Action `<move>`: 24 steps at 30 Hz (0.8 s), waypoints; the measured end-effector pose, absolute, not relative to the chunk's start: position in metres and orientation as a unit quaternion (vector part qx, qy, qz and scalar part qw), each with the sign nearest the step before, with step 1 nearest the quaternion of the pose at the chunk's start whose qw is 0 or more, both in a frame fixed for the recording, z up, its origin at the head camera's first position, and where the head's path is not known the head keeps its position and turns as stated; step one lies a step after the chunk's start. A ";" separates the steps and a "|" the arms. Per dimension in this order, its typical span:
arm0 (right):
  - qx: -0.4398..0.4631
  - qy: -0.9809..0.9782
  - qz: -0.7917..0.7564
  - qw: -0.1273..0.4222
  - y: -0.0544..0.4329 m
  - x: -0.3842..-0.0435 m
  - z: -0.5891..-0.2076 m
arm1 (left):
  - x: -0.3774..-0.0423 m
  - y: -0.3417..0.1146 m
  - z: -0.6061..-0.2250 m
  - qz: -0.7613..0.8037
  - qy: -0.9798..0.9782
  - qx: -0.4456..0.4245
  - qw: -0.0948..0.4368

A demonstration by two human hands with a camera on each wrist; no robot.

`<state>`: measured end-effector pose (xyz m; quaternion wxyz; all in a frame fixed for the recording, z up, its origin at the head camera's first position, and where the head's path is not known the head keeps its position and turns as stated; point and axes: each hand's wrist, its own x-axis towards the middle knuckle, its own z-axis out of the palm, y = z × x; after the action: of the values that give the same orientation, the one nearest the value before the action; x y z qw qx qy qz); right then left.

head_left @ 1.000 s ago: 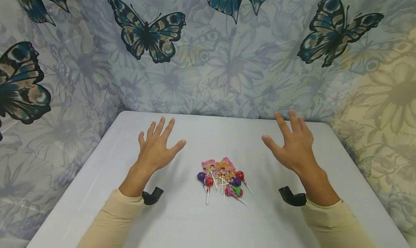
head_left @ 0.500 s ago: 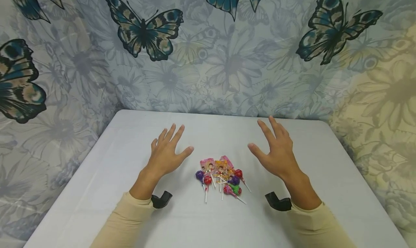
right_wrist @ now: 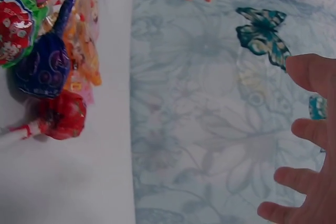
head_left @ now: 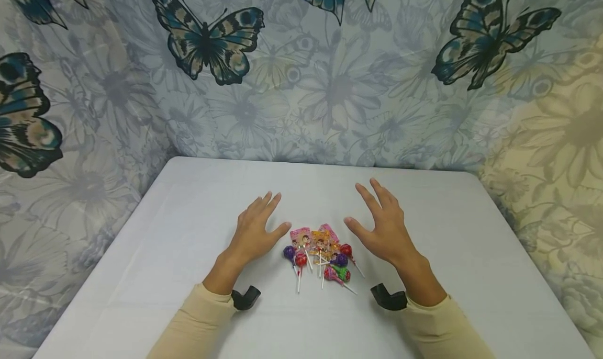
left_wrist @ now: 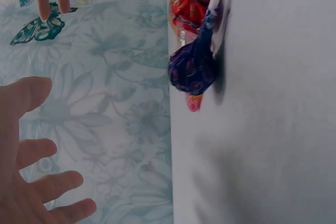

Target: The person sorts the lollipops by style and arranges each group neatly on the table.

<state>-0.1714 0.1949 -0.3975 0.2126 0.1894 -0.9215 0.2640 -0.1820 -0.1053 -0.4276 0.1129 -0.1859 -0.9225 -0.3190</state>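
A small pile of wrapped lollipops lies on the white table: a purple lollipop (head_left: 289, 252) and a red lollipop (head_left: 300, 259) at its left, a second red lollipop (head_left: 346, 249) and a second purple lollipop (right_wrist: 44, 66) at its right, with a green-and-red one (head_left: 343, 273) in front. Flat pink packets (head_left: 300, 236) and an orange packet (head_left: 321, 239) sit behind. My left hand (head_left: 256, 232) hovers left of the pile, fingers extended and thumb spread. Opposite it, my right hand (head_left: 383, 228) hovers to the right with fingers spread. Neither hand holds anything.
The white table (head_left: 188, 191) meets a floral cloth backdrop (head_left: 339, 87) printed with butterflies at its back and sides. A black wrist mount (head_left: 246, 298) sits under the left wrist, and another black mount (head_left: 389, 297) under the right.
Both hands have moved inward toward the pile and slightly nearer the body, the left going right and the right going left. The lollipops and packets stay put on the table.
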 end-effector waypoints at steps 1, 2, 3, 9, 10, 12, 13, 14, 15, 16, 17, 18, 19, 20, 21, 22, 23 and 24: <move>0.192 -0.921 0.266 0.211 0.194 -0.172 -0.399 | -0.182 -0.104 -0.431 -0.326 -0.918 -0.192 0.118; 0.194 -0.920 0.268 0.210 0.193 -0.172 -0.401 | -0.182 -0.103 -0.434 -0.334 -0.913 -0.200 0.124; 0.195 -0.920 0.269 0.207 0.192 -0.173 -0.403 | -0.183 -0.102 -0.436 -0.343 -0.908 -0.206 0.127; 0.189 -0.928 0.271 0.173 0.186 -0.177 -0.416 | -0.185 -0.096 -0.452 -0.387 -0.883 -0.232 0.128; 0.191 -0.928 0.274 0.166 0.185 -0.177 -0.418 | -0.185 -0.095 -0.454 -0.392 -0.881 -0.232 0.125; 0.197 -0.927 0.280 0.153 0.183 -0.178 -0.422 | -0.186 -0.094 -0.458 -0.402 -0.878 -0.231 0.119; 0.201 -0.926 0.284 0.147 0.183 -0.178 -0.424 | -0.186 -0.093 -0.460 -0.408 -0.876 -0.230 0.115; 0.206 -0.925 0.287 0.142 0.182 -0.179 -0.426 | -0.186 -0.092 -0.461 -0.413 -0.875 -0.228 0.112; 0.210 -0.923 0.292 0.137 0.182 -0.180 -0.428 | -0.186 -0.092 -0.463 -0.419 -0.873 -0.226 0.107; 0.214 -0.922 0.295 0.131 0.182 -0.181 -0.430 | -0.186 -0.091 -0.464 -0.427 -0.870 -0.223 0.101; 0.217 -0.921 0.298 0.126 0.182 -0.182 -0.431 | -0.186 -0.090 -0.465 -0.433 -0.869 -0.220 0.094; 0.219 -0.921 0.300 0.120 0.183 -0.183 -0.434 | -0.186 -0.090 -0.466 -0.438 -0.868 -0.217 0.086; 0.221 -0.921 0.301 0.114 0.183 -0.184 -0.436 | -0.186 -0.089 -0.468 -0.440 -0.868 -0.214 0.078; 0.223 -0.920 0.303 0.109 0.183 -0.184 -0.438 | -0.185 -0.089 -0.469 -0.443 -0.869 -0.210 0.068; 0.224 -0.919 0.306 0.104 0.183 -0.184 -0.440 | -0.185 -0.088 -0.471 -0.444 -0.870 -0.206 0.058; 0.225 -0.919 0.308 0.099 0.182 -0.184 -0.442 | -0.185 -0.088 -0.473 -0.443 -0.871 -0.205 0.050; 0.227 -0.918 0.311 0.095 0.181 -0.184 -0.444 | -0.185 -0.088 -0.474 -0.443 -0.872 -0.204 0.043; 0.229 -0.918 0.311 0.093 0.180 -0.184 -0.446 | -0.185 -0.088 -0.476 -0.442 -0.872 -0.205 0.038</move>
<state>-0.1837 0.1804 -0.4457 0.0930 0.2294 -0.9177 0.3107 -0.1847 -0.0876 -0.4757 0.0384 -0.2049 -0.8722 -0.4424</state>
